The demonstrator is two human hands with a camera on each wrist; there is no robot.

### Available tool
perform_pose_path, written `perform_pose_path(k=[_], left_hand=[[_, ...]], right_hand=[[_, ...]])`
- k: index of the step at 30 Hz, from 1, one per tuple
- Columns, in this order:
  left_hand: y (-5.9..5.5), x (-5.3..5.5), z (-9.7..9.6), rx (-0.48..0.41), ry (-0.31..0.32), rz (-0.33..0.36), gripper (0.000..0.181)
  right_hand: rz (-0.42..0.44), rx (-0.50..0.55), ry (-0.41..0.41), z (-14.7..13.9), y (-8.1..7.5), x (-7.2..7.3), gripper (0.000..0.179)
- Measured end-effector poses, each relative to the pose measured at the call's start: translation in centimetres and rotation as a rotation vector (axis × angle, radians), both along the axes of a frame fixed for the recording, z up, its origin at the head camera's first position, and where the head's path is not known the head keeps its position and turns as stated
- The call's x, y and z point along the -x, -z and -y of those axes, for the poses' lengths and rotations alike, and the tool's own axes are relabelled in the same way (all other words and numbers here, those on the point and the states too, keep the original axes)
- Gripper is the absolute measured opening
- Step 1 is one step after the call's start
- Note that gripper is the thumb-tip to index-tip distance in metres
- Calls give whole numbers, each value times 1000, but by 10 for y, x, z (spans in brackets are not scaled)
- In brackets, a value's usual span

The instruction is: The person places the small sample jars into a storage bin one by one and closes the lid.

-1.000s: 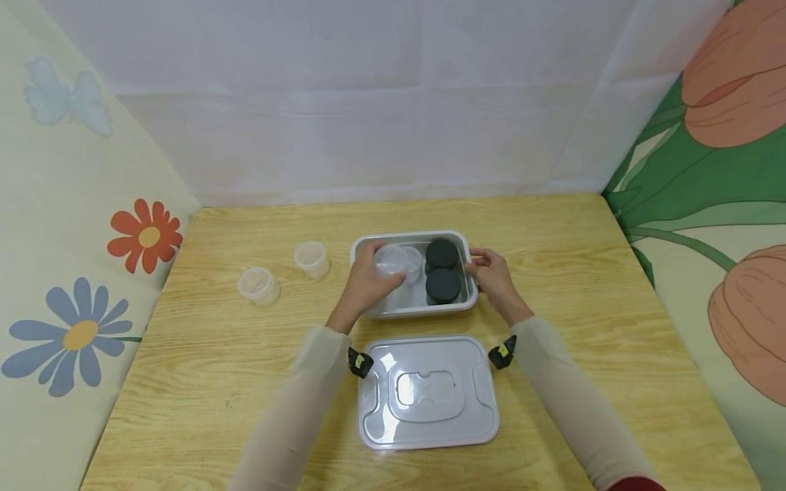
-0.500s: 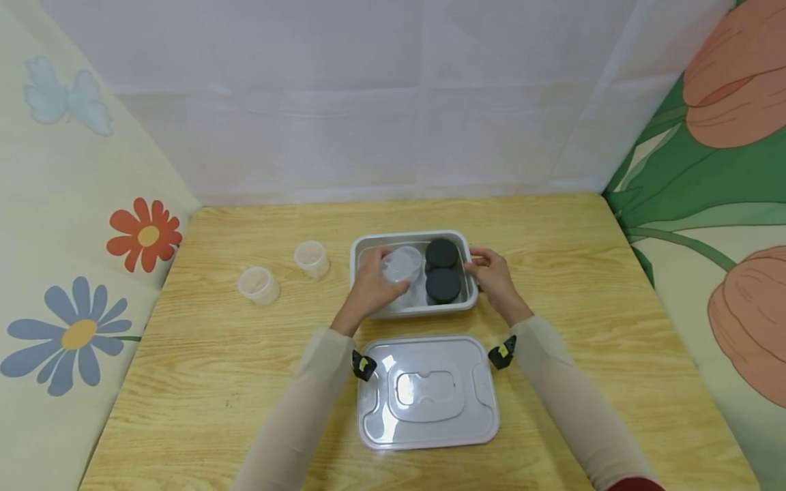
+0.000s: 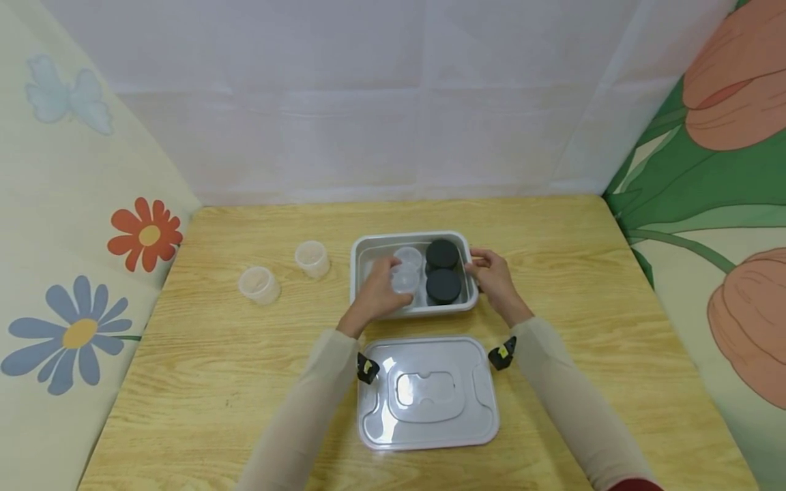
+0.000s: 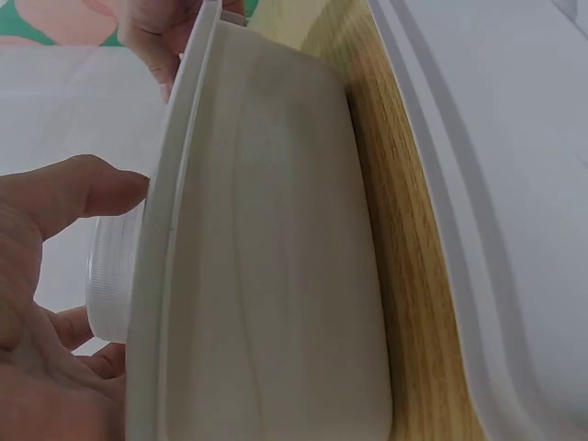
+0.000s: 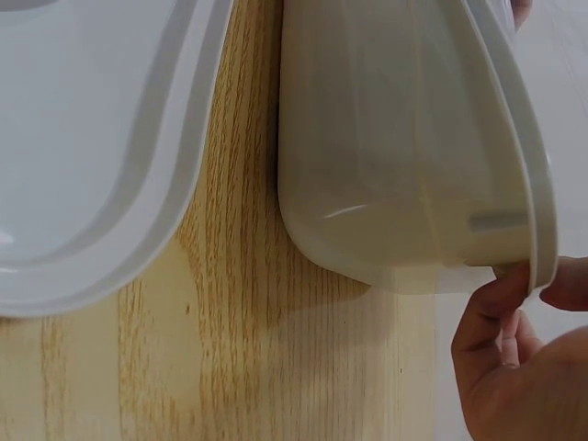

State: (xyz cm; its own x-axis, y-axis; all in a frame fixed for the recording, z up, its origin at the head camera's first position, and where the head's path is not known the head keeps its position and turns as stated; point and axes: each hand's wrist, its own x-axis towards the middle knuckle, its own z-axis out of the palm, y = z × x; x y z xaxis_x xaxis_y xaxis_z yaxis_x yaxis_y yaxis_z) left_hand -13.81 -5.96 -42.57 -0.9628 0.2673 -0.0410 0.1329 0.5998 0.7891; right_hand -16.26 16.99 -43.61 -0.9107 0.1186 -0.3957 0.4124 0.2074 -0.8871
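Note:
A rectangular white storage box (image 3: 374, 312) stands on the table. Inside its right half are two black-lidded jars (image 3: 442, 254), one behind the other. A clear round jar (image 3: 408, 256) stands to their left. In front of that one, my left hand (image 3: 376, 292) holds another clear jar (image 3: 405, 279) between thumb and fingers, inside the box; its ribbed lid (image 4: 110, 280) shows above the rim in the left wrist view. My right hand (image 3: 495, 278) pinches the box's right rim, thumb inside and fingers (image 5: 491, 317) outside.
The box's pale lid (image 3: 430, 436) lies flat just in front of it. Two small translucent cups, a nearer cup (image 3: 259, 286) and a farther cup (image 3: 312, 259), stand on the wooden table (image 3: 202, 354) to the left. A white cloth wall (image 3: 331, 136) rises behind.
My left hand has moved the clear jar right and toward me, from beside the other clear jar to in front of it. My right hand stays on the rim.

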Motion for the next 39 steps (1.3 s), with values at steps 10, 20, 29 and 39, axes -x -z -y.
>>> perform_pose_path(k=[10,20,29,39], left_hand=[[5,4,-3,44,42,37,68],[8,8,-5,52,62,49,65],[9,10,-6,68,86,66,63],[11,11,-6,83,85,73,59]], right_hand=[[13,3,10,0,2,1,43],[26,0,3,-1,3,1,43],[19,8,6,-1,3,1,43],[19,6,6,-1,2,0,43]])
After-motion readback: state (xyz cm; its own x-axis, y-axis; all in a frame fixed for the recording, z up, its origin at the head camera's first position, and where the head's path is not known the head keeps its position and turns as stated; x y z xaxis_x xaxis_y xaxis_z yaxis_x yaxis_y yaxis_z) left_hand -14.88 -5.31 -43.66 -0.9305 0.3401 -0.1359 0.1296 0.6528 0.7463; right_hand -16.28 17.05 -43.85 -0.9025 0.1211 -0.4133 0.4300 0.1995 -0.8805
